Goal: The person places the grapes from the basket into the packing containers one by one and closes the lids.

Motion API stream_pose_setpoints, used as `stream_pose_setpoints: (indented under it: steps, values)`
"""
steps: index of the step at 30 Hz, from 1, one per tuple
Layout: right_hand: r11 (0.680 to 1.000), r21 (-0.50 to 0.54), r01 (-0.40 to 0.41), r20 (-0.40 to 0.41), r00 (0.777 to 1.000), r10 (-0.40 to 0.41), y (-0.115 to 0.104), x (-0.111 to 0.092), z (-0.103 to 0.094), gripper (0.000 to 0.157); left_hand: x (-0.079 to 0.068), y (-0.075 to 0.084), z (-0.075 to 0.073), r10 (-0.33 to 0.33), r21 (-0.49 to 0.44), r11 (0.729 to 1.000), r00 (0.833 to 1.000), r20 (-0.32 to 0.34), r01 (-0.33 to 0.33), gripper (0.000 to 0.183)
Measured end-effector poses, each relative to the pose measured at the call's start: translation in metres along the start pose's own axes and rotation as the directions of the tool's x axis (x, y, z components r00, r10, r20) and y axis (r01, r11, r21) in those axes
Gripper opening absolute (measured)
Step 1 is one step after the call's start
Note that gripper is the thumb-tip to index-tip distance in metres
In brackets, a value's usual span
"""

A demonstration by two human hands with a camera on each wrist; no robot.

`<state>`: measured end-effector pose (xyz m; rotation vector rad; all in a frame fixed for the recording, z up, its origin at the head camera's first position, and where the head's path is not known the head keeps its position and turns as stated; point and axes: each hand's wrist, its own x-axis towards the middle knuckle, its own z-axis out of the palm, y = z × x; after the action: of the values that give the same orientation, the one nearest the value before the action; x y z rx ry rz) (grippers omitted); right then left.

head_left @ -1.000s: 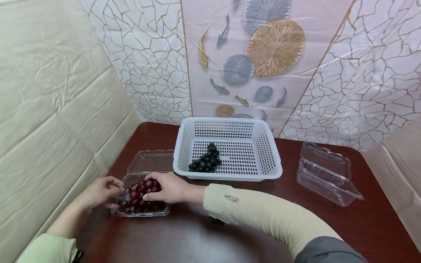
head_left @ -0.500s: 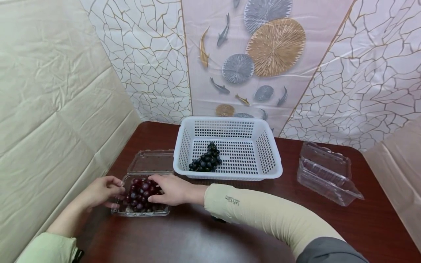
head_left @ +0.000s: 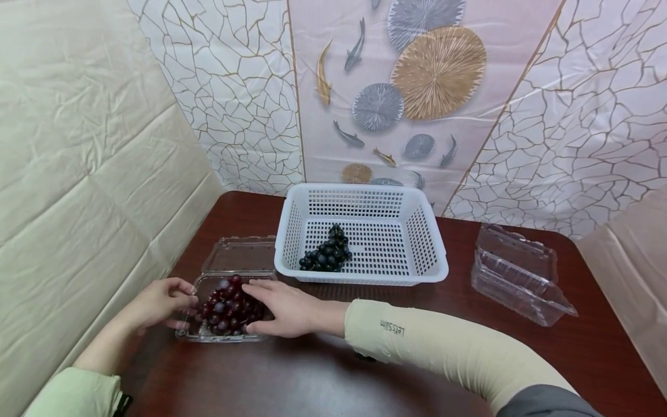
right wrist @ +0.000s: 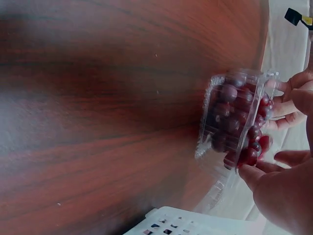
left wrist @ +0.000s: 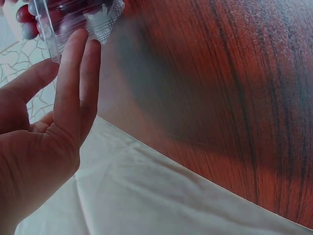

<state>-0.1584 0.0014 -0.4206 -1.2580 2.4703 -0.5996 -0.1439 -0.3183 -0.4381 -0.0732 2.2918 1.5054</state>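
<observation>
A bunch of red grapes (head_left: 229, 307) lies in an open clear plastic clamshell box (head_left: 226, 337) at the table's left, its lid (head_left: 239, 255) folded back. My left hand (head_left: 158, 304) touches the box's left side with nearly straight fingers; in the left wrist view the thumb is at the rim and two fingers (left wrist: 73, 73) lie along the outer wall. My right hand (head_left: 283, 310) is at the right side of the grapes, thumb and fingers spread and touching them. In the right wrist view some grapes (right wrist: 254, 147) rise above the rim.
A white perforated basket (head_left: 424, 278) stands at the back middle, holding a bunch of black grapes (head_left: 328, 252). Another clear clamshell box (head_left: 521, 284) stands open on the right. A cloth-covered wall (head_left: 104, 162) borders the table on the left.
My right hand has shifted slightly right, its fingers looser around the red grapes. The bunch has turned and settled a little to the right in the box. My left hand has stayed put.
</observation>
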Motion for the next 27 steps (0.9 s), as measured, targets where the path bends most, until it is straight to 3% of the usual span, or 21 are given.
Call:
stream_pose_setpoints:
  steps: [11,18,27]
  values:
    - [1.000,-0.020,0.007,0.015,1.000,-0.006,0.004,-0.009,0.007,0.071,-0.001,0.004,0.002,-0.008,0.004,1.000,1.000,0.003,0.008,0.028]
    - [0.996,0.084,0.019,-0.072,0.997,-0.013,0.007,-0.022,0.004,0.069,0.001,0.002,-0.001,-0.023,0.022,1.000,1.000,0.018,0.022,0.026]
    - [0.948,0.294,-0.120,-0.100,0.983,0.156,0.016,-0.041,0.002,0.068,0.011,0.012,-0.013,-0.034,0.022,0.999,0.999,-0.001,0.034,0.043]
